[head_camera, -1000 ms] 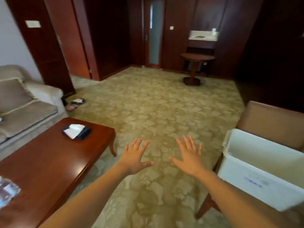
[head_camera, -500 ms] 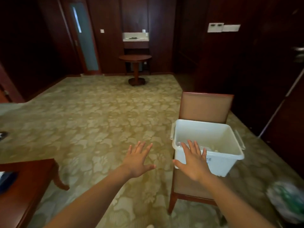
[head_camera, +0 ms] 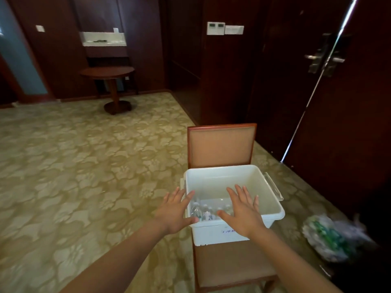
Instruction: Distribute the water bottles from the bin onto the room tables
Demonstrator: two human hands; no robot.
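Observation:
A white plastic bin [head_camera: 249, 180] stands on the seat of a wooden chair [head_camera: 221, 144] in front of me. Several clear water bottles [head_camera: 205, 210] lie in its bottom near the front wall. My left hand [head_camera: 174, 210] hovers flat, fingers spread, over the bin's front left corner and holds nothing. My right hand [head_camera: 243, 212] is spread flat above the bin's front rim, partly covering the bottles, and is empty too. A round wooden pedestal table [head_camera: 108, 72] stands by the far wall.
Patterned carpet [head_camera: 74, 166] covers the floor to the left. A plastic bag of green and clear bottles [head_camera: 330, 237] lies on the floor right of the chair. Dark wood panelling and a door with a metal handle [head_camera: 321, 58] close off the right side.
The view has swung right and closer: the sofa and long coffee table left the frame, and the bin on the chair is now directly under both hands. Both hands stayed spread and empty.

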